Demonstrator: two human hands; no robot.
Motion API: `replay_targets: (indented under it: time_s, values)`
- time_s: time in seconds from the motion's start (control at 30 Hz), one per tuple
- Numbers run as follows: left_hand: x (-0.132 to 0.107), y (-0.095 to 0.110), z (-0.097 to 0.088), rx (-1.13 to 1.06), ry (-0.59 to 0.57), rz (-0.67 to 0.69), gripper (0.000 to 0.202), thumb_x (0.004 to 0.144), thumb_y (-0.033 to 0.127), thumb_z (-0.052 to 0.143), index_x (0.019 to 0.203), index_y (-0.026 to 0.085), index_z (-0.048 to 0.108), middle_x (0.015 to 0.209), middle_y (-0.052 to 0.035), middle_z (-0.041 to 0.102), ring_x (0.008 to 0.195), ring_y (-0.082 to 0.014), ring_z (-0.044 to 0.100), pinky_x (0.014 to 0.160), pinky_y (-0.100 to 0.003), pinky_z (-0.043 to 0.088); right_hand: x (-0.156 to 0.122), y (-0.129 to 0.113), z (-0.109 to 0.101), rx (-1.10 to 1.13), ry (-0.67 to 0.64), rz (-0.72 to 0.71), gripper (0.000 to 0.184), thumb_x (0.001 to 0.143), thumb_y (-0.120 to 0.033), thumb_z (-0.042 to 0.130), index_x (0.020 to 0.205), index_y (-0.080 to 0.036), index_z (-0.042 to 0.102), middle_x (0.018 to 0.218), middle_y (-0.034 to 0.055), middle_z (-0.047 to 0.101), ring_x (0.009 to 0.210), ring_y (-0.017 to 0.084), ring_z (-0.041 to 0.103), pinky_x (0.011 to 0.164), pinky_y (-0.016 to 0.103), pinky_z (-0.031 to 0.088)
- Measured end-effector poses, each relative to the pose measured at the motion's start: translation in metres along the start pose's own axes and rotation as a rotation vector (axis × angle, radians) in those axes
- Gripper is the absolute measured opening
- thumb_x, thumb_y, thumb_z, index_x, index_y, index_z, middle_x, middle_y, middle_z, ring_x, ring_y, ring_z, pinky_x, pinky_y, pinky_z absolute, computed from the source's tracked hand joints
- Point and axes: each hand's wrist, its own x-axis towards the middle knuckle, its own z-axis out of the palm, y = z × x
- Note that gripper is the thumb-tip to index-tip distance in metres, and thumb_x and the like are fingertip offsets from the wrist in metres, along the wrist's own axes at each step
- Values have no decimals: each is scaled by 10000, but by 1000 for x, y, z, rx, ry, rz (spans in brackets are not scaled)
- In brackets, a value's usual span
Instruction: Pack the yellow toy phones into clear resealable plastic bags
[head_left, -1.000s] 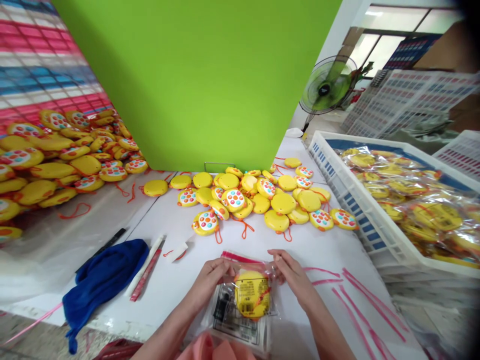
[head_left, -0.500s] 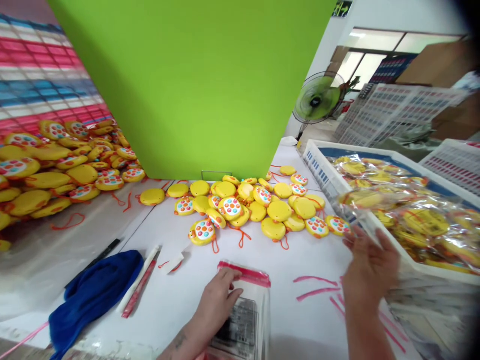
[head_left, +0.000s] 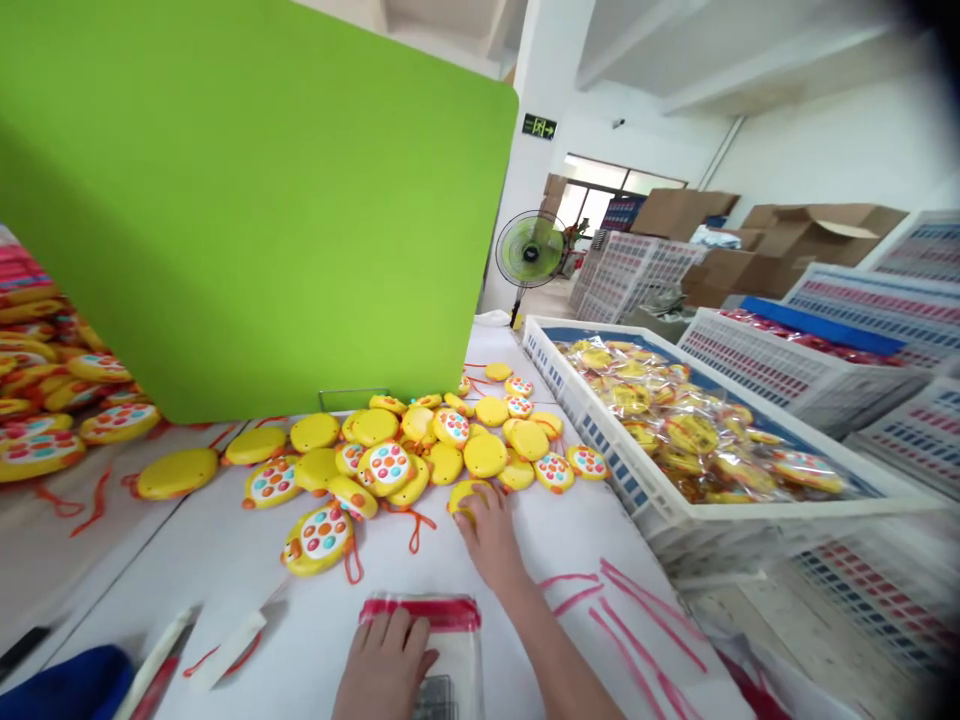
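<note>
My left hand (head_left: 386,660) rests at the red-edged mouth of a clear plastic bag (head_left: 466,655), its fingers curled over the edge. The bag lies on the white table, and part of it shows dark print. My right hand (head_left: 491,535) has its fingers closed around a yellow toy (head_left: 461,494) at the near side of a pile. The toys in this pile are oval and animal-shaped, with orange cord loops. Some show a white face with coloured dots, such as the dotted toy (head_left: 319,538) nearest the front.
A white crate (head_left: 645,520) of bagged toys stands to the right. Pink strips (head_left: 630,640) lie by my right forearm. A green board (head_left: 262,220) rises behind the pile, with more toys (head_left: 97,370) at left. Blue cloth (head_left: 71,685) and a white pen-like stick (head_left: 157,660) sit front left.
My view has swung right. My right hand has gone from beside the crate to the pile and taken hold of a toy. The blurred bagged toy above the crate is no longer in the air.
</note>
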Motion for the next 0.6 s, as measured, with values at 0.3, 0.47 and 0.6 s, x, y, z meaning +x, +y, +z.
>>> replay_targets:
  time_s: [0.3,0.47,0.6]
  values:
    - [-5,6,-14,-400,136,-44,142,893,170,497,955,215,616,900,-48,664,824,-228,590,772,-380,473,-6,16,-1,404,-55,188,614,750,-307,628,1330,-226,444,1305,103,525,1212,276,483,1037,463,383]
    - [-6,11,-26,-569,72,-246,514,913,254,496,1400,162,357,995,-101,634,925,-254,569,878,-477,462,-24,8,-29,941,-256,384,551,729,-472,696,1213,-238,574,1215,100,622,1075,272,593,915,441,480]
    - [-6,11,-31,-578,73,-225,486,941,282,444,1404,160,358,1050,-127,618,963,-262,549,878,-480,455,-33,-6,-52,1072,-418,408,514,676,-448,768,1123,-232,637,1142,92,666,1023,270,621,885,433,490]
